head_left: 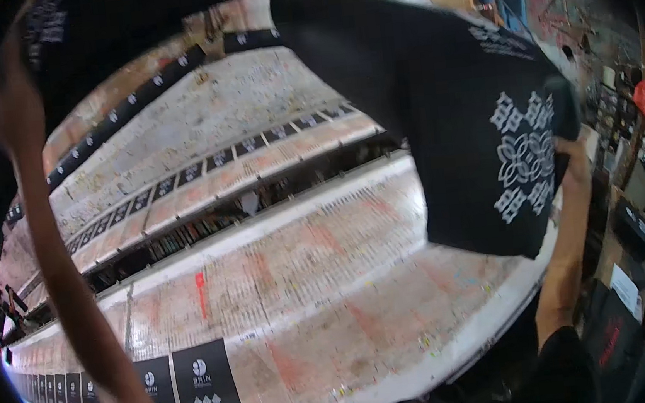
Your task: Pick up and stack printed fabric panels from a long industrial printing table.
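Observation:
My right hand (pixel 576 161), raised at the right, is closed on the edge of a black fabric panel (pixel 453 111) with white geometric motifs. The panel hangs in the air, its lower edge curving over the long table. At the upper left, my left hand (pixel 12 107) is lifted high, blurred, and closed on another black printed fabric piece (pixel 105 36); its fingertips are hidden in the dark. Below, a flat black printed panel (pixel 225 397) lies on the table beside a row of similar panels (pixel 72 396).
The long printing table (pixel 330 278) has a pale, stained top with reddish patches and a red mark (pixel 201 291). Beyond it, a second table (pixel 248 158) carries a row of black panels. At right are a wooden bench (pixel 622 250), a black box (pixel 633 222) and dark cloth (pixel 614 329).

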